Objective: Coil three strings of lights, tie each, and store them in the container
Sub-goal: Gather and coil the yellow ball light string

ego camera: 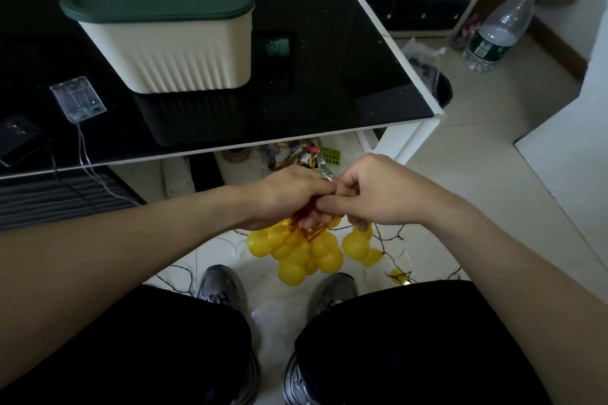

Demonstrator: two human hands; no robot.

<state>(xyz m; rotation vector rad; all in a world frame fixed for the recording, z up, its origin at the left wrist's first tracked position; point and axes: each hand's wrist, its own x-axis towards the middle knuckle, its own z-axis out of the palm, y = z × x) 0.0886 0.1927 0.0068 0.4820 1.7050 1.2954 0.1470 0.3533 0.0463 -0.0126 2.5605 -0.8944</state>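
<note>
Both hands meet in front of the black glass-topped table [329,82], away from its near edge: the left hand [289,200] grips the gathered reddish-brown wire [304,223] so the cluster of yellow plastic globe lights [302,253] hangs as one bundle, while the right hand [371,194] pinches the wire beside it, apparently to wind or tie it. The cream ribbed container with dark green lid [164,36] stands closed on the table, awaiting the coils; a clear plastic battery box [78,98] near the table's left front edge trails thin wire floorward, probably another string not yet coiled.

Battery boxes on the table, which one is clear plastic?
The clear battery box nearer the lidded container; the black battery box sits at the table's left edge.
</note>
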